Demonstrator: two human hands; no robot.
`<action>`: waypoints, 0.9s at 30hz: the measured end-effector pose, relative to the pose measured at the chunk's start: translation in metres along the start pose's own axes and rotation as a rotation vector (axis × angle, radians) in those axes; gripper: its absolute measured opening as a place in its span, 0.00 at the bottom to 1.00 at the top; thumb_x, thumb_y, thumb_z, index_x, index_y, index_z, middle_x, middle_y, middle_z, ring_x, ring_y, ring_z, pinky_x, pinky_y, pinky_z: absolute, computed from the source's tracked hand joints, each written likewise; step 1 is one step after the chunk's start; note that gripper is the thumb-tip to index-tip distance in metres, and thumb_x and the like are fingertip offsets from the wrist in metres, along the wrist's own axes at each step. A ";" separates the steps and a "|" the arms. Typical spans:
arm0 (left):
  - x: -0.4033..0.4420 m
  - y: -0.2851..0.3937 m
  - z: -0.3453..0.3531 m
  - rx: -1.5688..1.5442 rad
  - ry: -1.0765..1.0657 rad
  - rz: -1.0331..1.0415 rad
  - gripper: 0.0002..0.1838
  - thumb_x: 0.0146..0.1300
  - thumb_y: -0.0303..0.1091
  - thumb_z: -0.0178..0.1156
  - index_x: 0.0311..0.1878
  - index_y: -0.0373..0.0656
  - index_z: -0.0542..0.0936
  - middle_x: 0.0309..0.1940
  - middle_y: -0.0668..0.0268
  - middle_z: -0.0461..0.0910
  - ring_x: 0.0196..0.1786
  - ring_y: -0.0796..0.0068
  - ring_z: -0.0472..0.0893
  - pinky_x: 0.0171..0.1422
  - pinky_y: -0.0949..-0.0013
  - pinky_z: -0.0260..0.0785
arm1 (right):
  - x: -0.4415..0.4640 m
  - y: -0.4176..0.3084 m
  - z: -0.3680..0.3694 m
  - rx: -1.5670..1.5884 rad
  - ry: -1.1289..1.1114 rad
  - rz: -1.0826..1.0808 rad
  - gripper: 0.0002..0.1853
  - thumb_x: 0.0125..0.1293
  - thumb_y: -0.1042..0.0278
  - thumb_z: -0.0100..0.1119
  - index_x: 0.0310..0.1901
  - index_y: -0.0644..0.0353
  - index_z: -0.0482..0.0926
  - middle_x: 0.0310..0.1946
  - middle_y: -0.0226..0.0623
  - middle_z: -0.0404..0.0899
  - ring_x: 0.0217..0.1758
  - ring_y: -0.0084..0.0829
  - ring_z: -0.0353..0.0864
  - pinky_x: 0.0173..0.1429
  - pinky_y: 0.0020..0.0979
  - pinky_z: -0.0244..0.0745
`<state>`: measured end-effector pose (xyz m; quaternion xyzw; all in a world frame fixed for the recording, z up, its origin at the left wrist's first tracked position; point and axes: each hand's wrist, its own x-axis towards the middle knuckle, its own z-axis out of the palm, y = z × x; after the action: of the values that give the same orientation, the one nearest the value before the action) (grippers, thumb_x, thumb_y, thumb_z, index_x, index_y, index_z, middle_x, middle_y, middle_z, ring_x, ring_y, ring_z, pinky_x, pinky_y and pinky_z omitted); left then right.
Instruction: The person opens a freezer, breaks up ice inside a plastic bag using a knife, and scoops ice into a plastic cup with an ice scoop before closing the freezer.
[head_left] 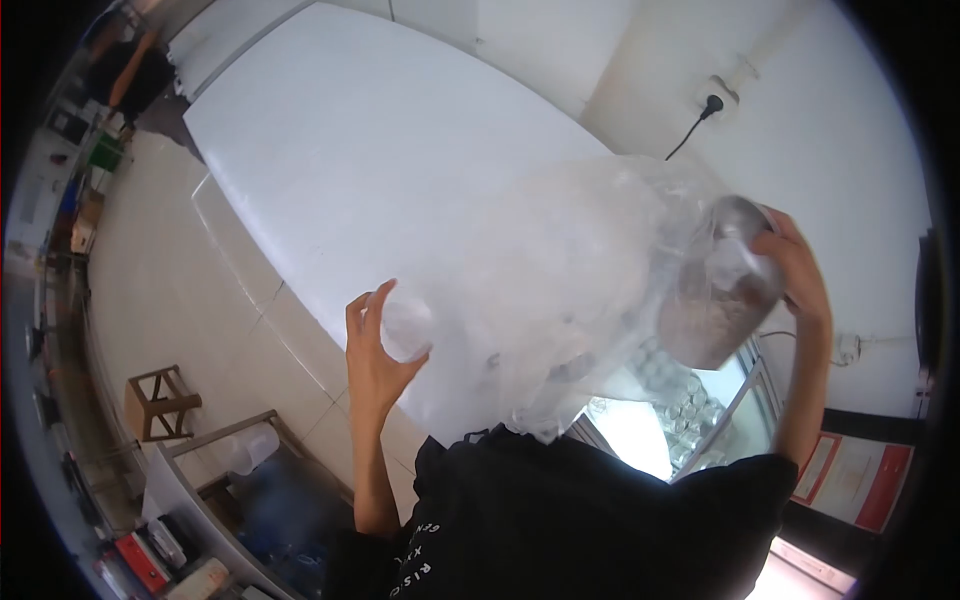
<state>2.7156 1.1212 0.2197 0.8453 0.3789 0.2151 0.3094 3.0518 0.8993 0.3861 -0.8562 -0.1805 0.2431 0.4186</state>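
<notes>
My left hand (378, 350) is curled around a clear plastic cup (407, 325), fingers on one side and thumb below, over the edge of the white surface. On the right, my right hand (795, 262) grips a see-through, cup-like container (722, 300), greyish at the top and brownish lower down; motion blurs it. A large clear plastic bag (560, 260) spreads between both hands, crumpled and partly blurred. Its film reaches close to the container, and I cannot tell whether the container is inside it.
A long white tabletop (340, 130) extends away from me beside the wall. A black plug (712, 103) sits in a wall socket. Below the bag is a lit case (680, 400) with several clear round items. A brown stool (162, 403) stands left; another person (130, 75) is far left.
</notes>
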 end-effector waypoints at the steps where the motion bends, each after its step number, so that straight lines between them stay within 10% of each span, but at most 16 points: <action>1: -0.002 0.017 -0.014 -0.030 -0.001 0.043 0.50 0.32 0.30 0.74 0.64 0.48 0.60 0.51 0.57 0.67 0.51 0.61 0.73 0.53 0.59 0.69 | -0.004 -0.005 -0.010 0.017 0.039 -0.036 0.27 0.49 0.71 0.51 0.55 0.66 0.70 0.44 0.39 0.75 0.49 0.29 0.71 0.56 0.23 0.63; 11: -0.025 0.127 -0.077 -0.152 -0.038 0.172 0.65 0.22 0.37 0.80 0.67 0.43 0.50 0.49 0.55 0.73 0.48 0.60 0.77 0.54 0.60 0.69 | -0.049 -0.109 0.036 -0.034 0.026 -0.323 0.31 0.45 0.66 0.54 0.55 0.65 0.70 0.39 0.39 0.75 0.38 0.29 0.76 0.46 0.23 0.71; 18: -0.030 0.137 -0.078 -0.224 0.032 0.158 0.65 0.30 0.35 0.78 0.69 0.40 0.42 0.45 0.50 0.74 0.47 0.54 0.77 0.47 0.62 0.71 | -0.070 -0.131 0.104 -0.525 -0.184 -0.964 0.21 0.53 0.76 0.37 0.49 0.61 0.71 0.37 0.41 0.77 0.42 0.33 0.78 0.54 0.27 0.68; 27: -0.018 0.109 -0.071 -0.228 0.068 0.088 0.63 0.29 0.33 0.78 0.68 0.41 0.46 0.49 0.51 0.71 0.49 0.56 0.75 0.49 0.62 0.70 | -0.043 -0.109 0.077 -0.332 0.236 -1.048 0.21 0.54 0.77 0.35 0.49 0.61 0.72 0.40 0.42 0.78 0.45 0.34 0.78 0.55 0.31 0.67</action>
<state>2.7172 1.0756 0.3433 0.8126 0.3248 0.2985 0.3808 2.9614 0.9892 0.4443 -0.7278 -0.5695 -0.1268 0.3603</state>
